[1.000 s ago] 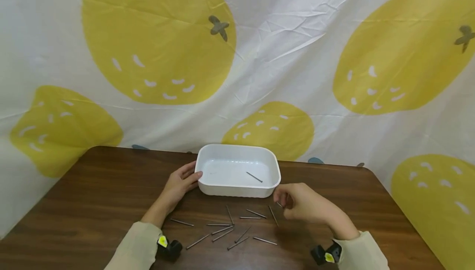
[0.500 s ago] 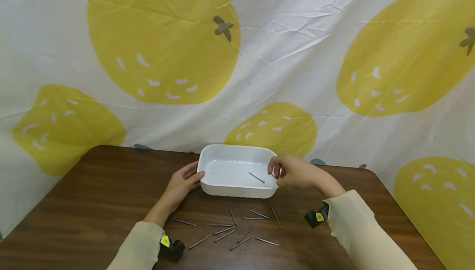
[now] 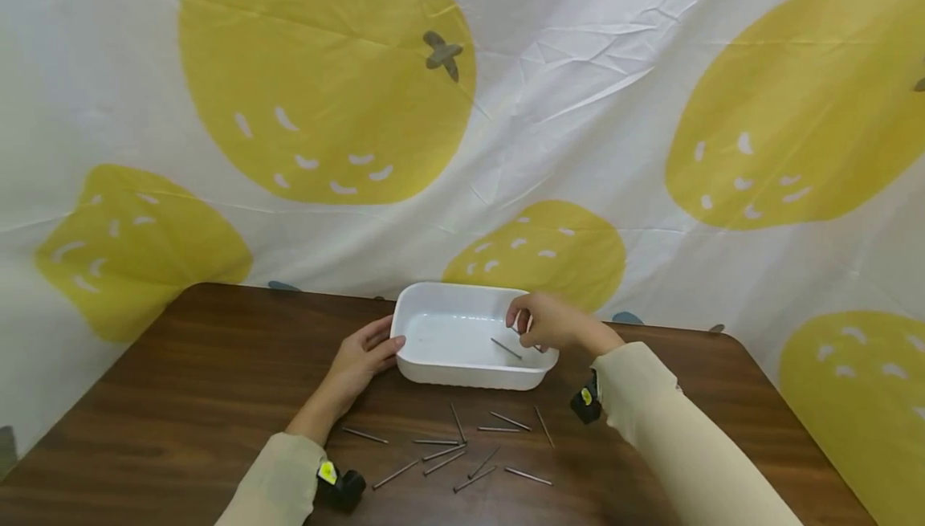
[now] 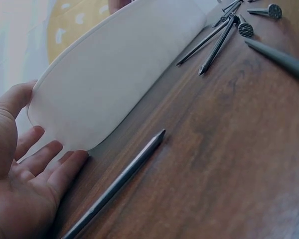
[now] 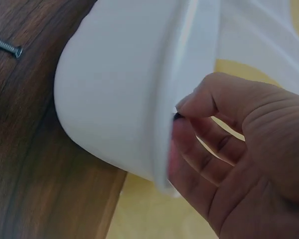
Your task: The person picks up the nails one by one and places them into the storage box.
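Observation:
A white rectangular dish (image 3: 470, 377) stands toward the back of the table. My left hand (image 3: 361, 359) holds its left end; in the left wrist view the thumb (image 4: 21, 95) is at the rim and the other fingers lie against the outer wall. Over the right end of the dish, my right hand (image 3: 555, 324) pinches a nail (image 5: 178, 116) between thumb and fingers, most of it hidden by the hand and rim. One nail (image 3: 506, 348) lies on the dish floor, just left of the right hand's fingertips.
Several loose nails (image 3: 444, 454) lie scattered on the brown wooden table (image 3: 181, 397) in front of the dish. One nail (image 4: 119, 180) lies close to the left hand. A white cloth with yellow fruit shapes (image 3: 325, 68) hangs behind the table.
The right hand has moved from the table near the dish's right front corner up and over the dish, carrying the nail. The left hand keeps its hold on the dish.

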The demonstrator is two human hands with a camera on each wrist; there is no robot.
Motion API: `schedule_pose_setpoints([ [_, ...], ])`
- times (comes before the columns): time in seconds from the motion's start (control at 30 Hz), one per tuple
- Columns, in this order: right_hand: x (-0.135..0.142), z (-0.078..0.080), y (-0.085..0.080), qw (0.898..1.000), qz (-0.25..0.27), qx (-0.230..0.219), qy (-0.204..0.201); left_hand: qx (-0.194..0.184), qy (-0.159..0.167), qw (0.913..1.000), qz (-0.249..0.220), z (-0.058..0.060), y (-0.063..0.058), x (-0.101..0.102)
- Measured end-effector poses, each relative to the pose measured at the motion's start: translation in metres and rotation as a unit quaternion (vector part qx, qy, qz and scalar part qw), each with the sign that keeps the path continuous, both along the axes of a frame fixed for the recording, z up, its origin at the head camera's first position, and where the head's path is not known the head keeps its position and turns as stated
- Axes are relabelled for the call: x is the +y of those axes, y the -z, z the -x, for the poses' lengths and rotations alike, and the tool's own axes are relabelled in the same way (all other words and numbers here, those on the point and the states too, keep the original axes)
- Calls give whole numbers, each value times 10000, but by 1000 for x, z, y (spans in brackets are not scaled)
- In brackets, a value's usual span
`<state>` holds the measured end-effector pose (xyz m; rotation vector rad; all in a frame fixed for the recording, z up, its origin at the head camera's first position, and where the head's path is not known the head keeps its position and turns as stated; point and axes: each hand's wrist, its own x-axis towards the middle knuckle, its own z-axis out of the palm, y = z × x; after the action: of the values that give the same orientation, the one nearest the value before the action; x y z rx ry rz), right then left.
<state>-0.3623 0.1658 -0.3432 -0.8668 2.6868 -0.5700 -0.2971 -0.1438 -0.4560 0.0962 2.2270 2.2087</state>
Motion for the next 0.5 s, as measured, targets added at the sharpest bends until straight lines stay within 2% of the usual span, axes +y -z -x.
schedule_pose_setpoints([
  [0.27,-14,12,13,9992,-393,29,117,10,-14,10000,-50,0,0,1],
  [0.5,-23,20,21,9970,-697,228,234,23,-11,10000,-50,-1,0,0],
])
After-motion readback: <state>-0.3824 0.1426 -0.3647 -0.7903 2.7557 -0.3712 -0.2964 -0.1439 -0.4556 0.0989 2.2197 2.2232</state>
